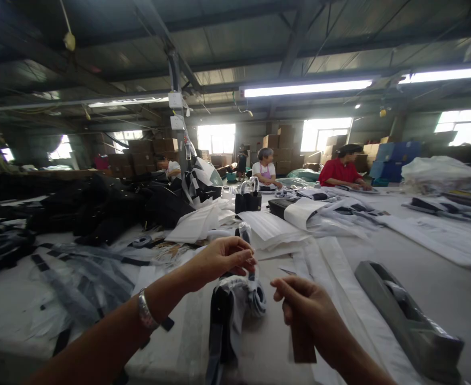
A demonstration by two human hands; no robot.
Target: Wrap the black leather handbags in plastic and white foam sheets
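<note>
My left hand (221,259) is raised over the white table (431,278), fingers pinched on the top of a clear plastic bag (245,289) that hangs down with a black strap (221,326) inside it. My right hand (301,305) is just right of the bag, fingers curled and thumb pressed to forefinger; a brown strip (302,345) shows below it, and I cannot tell whether the hand holds it. A metal watch (146,313) sits on my left wrist.
A grey tape dispenser (407,315) lies at the right front. Stacks of white bags (267,227) and paper fill the middle. Black straps in plastic (78,272) and a heap of black goods (99,208) lie left. Several people sit at the far end, before cardboard boxes (283,141).
</note>
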